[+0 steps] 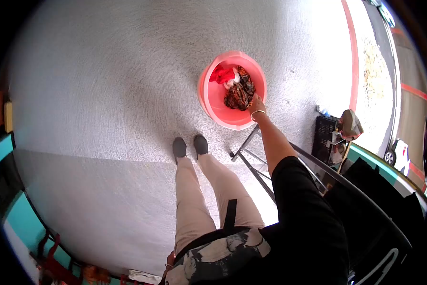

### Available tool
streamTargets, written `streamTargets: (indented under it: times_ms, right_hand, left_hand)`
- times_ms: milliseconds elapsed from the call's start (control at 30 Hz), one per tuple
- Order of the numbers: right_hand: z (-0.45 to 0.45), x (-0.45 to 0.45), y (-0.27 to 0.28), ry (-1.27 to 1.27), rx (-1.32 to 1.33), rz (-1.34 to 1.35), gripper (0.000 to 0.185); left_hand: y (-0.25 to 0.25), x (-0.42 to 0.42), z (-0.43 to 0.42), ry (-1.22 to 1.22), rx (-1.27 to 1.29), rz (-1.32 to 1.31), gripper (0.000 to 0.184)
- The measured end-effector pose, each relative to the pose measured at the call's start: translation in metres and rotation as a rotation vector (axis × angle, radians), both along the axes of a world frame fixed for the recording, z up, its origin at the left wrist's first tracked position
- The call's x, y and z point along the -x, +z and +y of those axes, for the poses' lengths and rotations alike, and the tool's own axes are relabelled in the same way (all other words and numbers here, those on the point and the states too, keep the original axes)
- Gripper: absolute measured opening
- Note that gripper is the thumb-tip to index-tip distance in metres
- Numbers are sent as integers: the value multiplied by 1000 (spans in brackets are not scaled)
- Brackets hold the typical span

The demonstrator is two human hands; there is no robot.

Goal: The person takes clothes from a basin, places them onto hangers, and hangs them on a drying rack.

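Note:
My right hand (256, 106), with a bangle at the wrist, is closed on the near right rim of a pink plastic tub (214, 105). The thumb side lies inside the rim, close to a dark patterned cloth (239, 95); whether it touches the cloth is unclear. Beside that cloth in the tub lie a red cloth (221, 74) and a whitish cloth (233, 80). Down at my hip, my left hand (170, 260) shows only a small part, and its fingers are hidden behind my clothing.
A folding metal frame (265, 175) stands to my right, just under my forearm. Beyond it are a black crate (324, 137) and a bag-like bundle (351, 125). Grey concrete floor (104, 95) spreads around my feet. Teal walling (23, 218) runs along the left.

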State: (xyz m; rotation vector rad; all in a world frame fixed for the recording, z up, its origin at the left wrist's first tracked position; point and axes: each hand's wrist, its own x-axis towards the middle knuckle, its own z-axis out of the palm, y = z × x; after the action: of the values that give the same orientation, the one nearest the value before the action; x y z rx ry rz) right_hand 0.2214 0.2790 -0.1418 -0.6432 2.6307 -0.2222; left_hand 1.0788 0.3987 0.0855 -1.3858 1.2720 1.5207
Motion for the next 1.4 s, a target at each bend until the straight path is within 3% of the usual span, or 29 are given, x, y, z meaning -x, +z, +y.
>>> streamTargets:
  times_ms: [133, 233, 267, 333, 367, 400, 500, 533, 633, 767, 833, 867, 967, 1067, 1133, 1200, 1300, 1400]
  right_hand:
    - [-7, 13, -42, -29, 16, -93, 43]
    - [5, 22, -92, -143, -186, -151, 44]
    - [6, 22, -98, -156, -234, -109, 36]
    - [4, 26, -73, -26, -319, -140, 31]
    - [-2, 27, -48, 40, -364, -153, 28]
    - [-6, 23, -21, 0, -316, -65, 19]
    - [-20, 34, 53, 2, -146, -77, 19]
    - [-9, 40, 56, 145, -41, 89, 21]
    - [-21, 59, 137, -114, 277, -214, 20]
    - [-36, 56, 278, -179, 692, -602, 19]
    - [-43, 44, 350, -192, 867, -702, 12]
    - [-44, 33, 386, -234, 988, -783, 10]
    - [-47, 0, 498, -235, 1237, -964, 3]
    - [-55, -30, 571, -260, 1457, -830, 8]
    - [-51, -35, 615, -35, 1419, -854, 14]
    - [-58, -56, 665, 69, 1471, -808, 18]
    - [-63, -87, 726, 196, 1561, -623, 23]
    - [-60, -87, 759, 403, 1597, -668, 24]
  left_hand:
    - [-18, -29, -23, 27, -13, -60, 24]
    - [-17, -22, -56, 23, -22, -22, 23]
    - [8, 17, -81, -116, 96, 17, 23]
    - [-4, 5, -85, -153, 145, 78, 25]
    - [-8, -3, -86, -170, 166, 113, 25]
    - [60, 128, -142, 32, 83, -65, 28]
    - [49, 137, -157, 138, 77, 17, 29]
    - [44, 140, -160, 169, 81, 37, 29]
    - [25, 156, -173, 481, 8, -1, 30]
    - [1, 244, -208, 351, 167, 221, 35]
    - [20, 330, -239, -54, 468, 432, 44]
    - [58, 387, -252, 16, 422, 475, 50]
    - [95, 494, -274, -112, 574, 923, 67]
    - [145, 572, -291, -253, 764, 1236, 86]
    - [191, 610, -311, -305, 1007, 1408, 92]
    - [221, 628, -332, -154, 1047, 1369, 90]
    - [283, 630, -360, -204, 1283, 1374, 94]
    - [279, 631, -379, -178, 806, 1466, 89]
